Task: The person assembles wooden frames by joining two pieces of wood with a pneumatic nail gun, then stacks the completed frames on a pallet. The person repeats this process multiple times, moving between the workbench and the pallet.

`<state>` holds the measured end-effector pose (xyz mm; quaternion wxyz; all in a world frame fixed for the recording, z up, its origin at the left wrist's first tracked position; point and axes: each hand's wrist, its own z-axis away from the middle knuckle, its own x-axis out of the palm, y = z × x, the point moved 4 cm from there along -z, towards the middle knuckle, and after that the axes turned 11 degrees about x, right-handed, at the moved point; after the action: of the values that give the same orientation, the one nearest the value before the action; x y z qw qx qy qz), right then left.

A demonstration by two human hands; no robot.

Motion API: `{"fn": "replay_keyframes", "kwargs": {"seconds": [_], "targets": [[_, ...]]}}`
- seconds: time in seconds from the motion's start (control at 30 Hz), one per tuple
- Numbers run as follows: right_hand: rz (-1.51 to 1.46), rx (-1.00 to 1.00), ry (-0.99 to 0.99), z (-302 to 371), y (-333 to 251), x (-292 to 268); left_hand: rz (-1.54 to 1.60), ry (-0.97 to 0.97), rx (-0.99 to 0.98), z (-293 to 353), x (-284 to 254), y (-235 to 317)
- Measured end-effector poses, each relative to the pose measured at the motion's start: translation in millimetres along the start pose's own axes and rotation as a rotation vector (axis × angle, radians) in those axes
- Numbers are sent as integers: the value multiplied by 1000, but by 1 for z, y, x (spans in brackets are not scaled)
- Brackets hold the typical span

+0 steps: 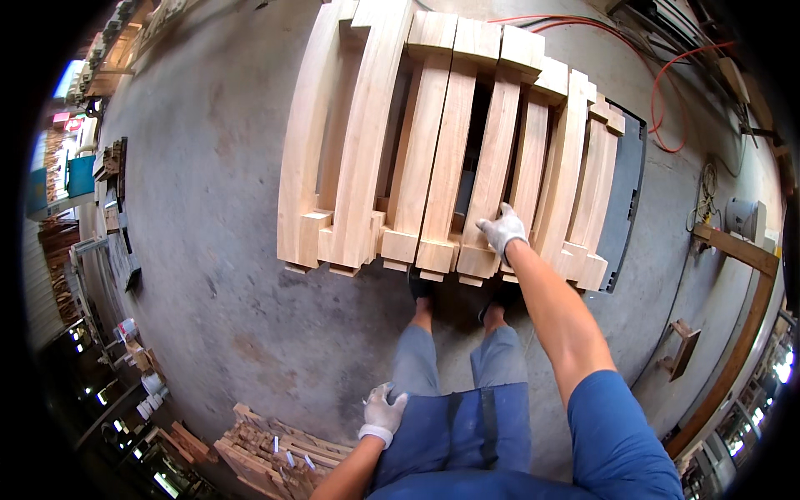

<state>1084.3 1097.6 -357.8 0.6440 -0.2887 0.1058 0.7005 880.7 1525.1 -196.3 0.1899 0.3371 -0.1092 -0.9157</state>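
My right hand, in a pale work glove, reaches forward over the near end of a stack of light wooden frames. Its thumb and forefinger are apart beside one wooden beam; I cannot tell whether it touches the wood, and the other fingers are partly hidden. My left hand, gloved too, hangs beside my thigh with its fingers loosely apart and nothing in it. Several pale beams with blocks across their ends lie side by side, among them a long beam on the left.
A dark grey pallet shows under the frames at the right. Behind me, at lower left, stands a pile of wooden pieces. An orange hose loops across the floor at upper right. A wooden post frame stands at the right.
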Motion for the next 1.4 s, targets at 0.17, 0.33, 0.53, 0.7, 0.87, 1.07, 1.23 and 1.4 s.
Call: {"fn": "replay_keyframes", "kwargs": {"seconds": [0.17, 0.33, 0.53, 0.7, 0.87, 1.07, 1.23, 1.4], "targets": [[137, 17, -19, 34, 86, 8, 47, -94, -86, -7, 8, -10], [213, 35, -135, 108, 191, -20, 8, -152, -15, -15, 2, 4], [-6, 229, -200, 164, 325, -53, -62, -184, 26, -9, -29, 53], [-146, 313, -158, 219, 335, -99, 118, -148, 96, -22, -40, 68], [-155, 170, -194, 193, 322, -121, 226, 58, 116, -12, -37, 71], [-290, 80, -159, 169, 302, -172, 80, 79, 21, 30, -6, 75], [-276, 85, -82, 172, 314, -203, 108, 44, 30, 55, 7, 73], [-294, 165, -48, 198, 359, -199, 287, 24, 100, 36, -5, 76]]}}
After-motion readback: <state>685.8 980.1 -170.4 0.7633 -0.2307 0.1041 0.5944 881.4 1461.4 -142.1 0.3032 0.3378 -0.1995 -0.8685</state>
